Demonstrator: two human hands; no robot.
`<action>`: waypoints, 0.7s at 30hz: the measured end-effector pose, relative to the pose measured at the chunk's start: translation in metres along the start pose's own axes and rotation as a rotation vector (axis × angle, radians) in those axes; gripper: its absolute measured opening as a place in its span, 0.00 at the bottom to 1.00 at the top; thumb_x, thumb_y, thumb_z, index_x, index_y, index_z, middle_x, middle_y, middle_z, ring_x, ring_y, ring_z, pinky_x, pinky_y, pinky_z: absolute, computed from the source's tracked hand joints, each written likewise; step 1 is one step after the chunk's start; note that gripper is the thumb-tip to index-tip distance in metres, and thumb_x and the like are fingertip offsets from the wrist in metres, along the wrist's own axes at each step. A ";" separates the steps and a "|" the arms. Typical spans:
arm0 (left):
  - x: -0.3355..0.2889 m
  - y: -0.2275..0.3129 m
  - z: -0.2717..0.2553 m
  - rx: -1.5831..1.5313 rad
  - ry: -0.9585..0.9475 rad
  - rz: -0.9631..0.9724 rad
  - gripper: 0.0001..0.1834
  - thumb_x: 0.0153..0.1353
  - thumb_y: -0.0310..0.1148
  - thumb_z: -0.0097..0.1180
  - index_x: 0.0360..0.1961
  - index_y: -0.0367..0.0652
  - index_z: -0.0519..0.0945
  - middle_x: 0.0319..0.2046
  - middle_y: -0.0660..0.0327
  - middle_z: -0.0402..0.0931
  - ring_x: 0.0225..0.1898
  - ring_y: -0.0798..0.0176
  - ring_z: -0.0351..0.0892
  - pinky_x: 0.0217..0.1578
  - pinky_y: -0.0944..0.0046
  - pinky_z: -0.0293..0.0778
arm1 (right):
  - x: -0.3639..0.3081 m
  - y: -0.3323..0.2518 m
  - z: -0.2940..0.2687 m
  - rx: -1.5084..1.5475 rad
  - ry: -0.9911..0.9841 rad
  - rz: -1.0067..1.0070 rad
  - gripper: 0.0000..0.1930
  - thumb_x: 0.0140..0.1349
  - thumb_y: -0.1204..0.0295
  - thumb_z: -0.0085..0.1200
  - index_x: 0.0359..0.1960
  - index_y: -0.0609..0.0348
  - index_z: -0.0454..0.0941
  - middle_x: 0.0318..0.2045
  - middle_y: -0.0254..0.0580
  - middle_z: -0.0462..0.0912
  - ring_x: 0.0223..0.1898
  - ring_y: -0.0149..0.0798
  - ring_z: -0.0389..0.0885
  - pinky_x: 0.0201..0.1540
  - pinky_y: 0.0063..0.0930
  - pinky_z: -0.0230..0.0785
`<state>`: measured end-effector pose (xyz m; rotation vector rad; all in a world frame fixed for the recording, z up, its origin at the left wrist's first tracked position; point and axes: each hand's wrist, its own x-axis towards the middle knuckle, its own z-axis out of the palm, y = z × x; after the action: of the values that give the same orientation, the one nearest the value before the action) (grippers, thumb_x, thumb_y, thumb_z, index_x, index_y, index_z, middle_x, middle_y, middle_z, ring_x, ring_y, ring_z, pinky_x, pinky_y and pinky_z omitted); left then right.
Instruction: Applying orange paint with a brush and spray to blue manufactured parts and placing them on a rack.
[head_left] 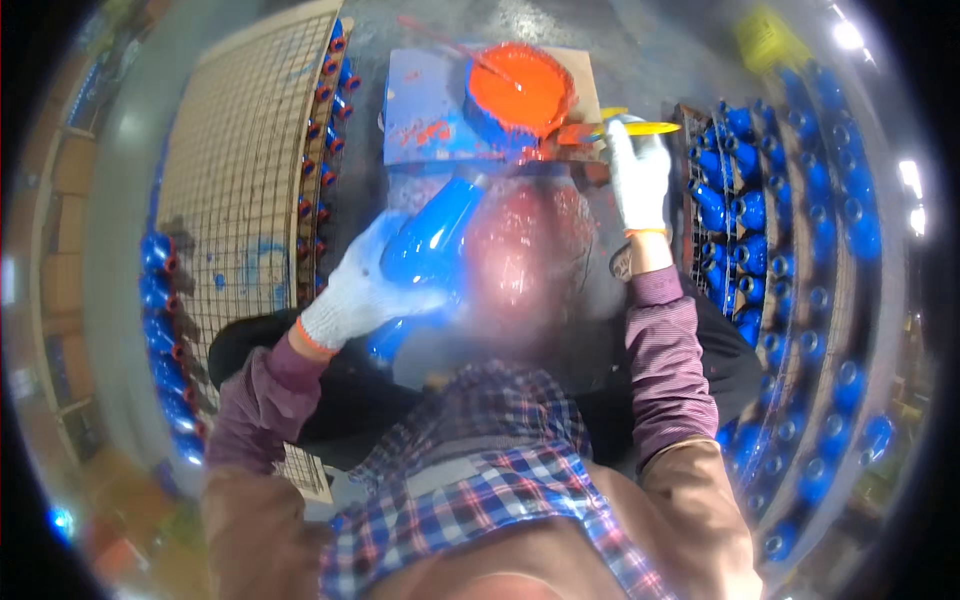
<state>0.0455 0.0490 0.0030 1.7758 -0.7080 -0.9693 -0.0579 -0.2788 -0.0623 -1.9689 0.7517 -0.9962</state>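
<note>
Your left hand (365, 285) has its fingers wrapped around the blue bottle (430, 235), tilted, its neck just before the near edge of the board (420, 85). Your right hand (640, 180) grips the yellow-handled brush (655, 128) at the board's right near corner, beside the paint bucket (482, 122).

The tub (481, 120) rests on a board (415, 105), bottles (711, 207) left and right.
</note>
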 end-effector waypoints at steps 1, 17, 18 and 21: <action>-0.002 0.005 0.003 0.209 0.027 0.039 0.41 0.41 0.39 0.76 0.55 0.37 0.69 0.46 0.57 0.76 0.46 0.61 0.79 0.48 0.61 0.75 | -0.009 -0.003 -0.010 0.226 -0.017 0.262 0.17 0.64 0.62 0.57 0.43 0.66 0.80 0.31 0.40 0.84 0.29 0.30 0.80 0.35 0.25 0.71; 0.019 0.065 0.042 1.679 -0.103 0.908 0.33 0.46 0.36 0.64 0.56 0.42 0.72 0.51 0.45 0.71 0.44 0.51 0.74 0.36 0.56 0.77 | -0.047 -0.050 -0.055 -0.006 -0.519 0.002 0.20 0.68 0.57 0.48 0.42 0.64 0.78 0.30 0.50 0.82 0.32 0.46 0.82 0.38 0.36 0.71; 0.018 0.067 0.044 1.698 -0.111 0.924 0.32 0.46 0.35 0.64 0.56 0.42 0.72 0.51 0.46 0.71 0.45 0.50 0.74 0.36 0.56 0.77 | -0.051 -0.056 -0.058 -0.014 -0.461 -0.044 0.19 0.68 0.57 0.49 0.42 0.64 0.78 0.30 0.50 0.82 0.32 0.47 0.82 0.37 0.36 0.72; 0.016 0.074 0.047 1.705 -0.142 0.859 0.34 0.45 0.35 0.65 0.56 0.41 0.72 0.51 0.46 0.71 0.46 0.50 0.74 0.38 0.56 0.77 | -0.065 -0.074 -0.076 -0.005 -0.374 -0.125 0.17 0.67 0.59 0.51 0.41 0.63 0.78 0.30 0.50 0.83 0.33 0.48 0.82 0.37 0.36 0.72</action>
<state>0.0100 -0.0134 0.0561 2.1786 -2.5734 0.3904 -0.1440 -0.2199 0.0044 -2.1444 0.4272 -0.6651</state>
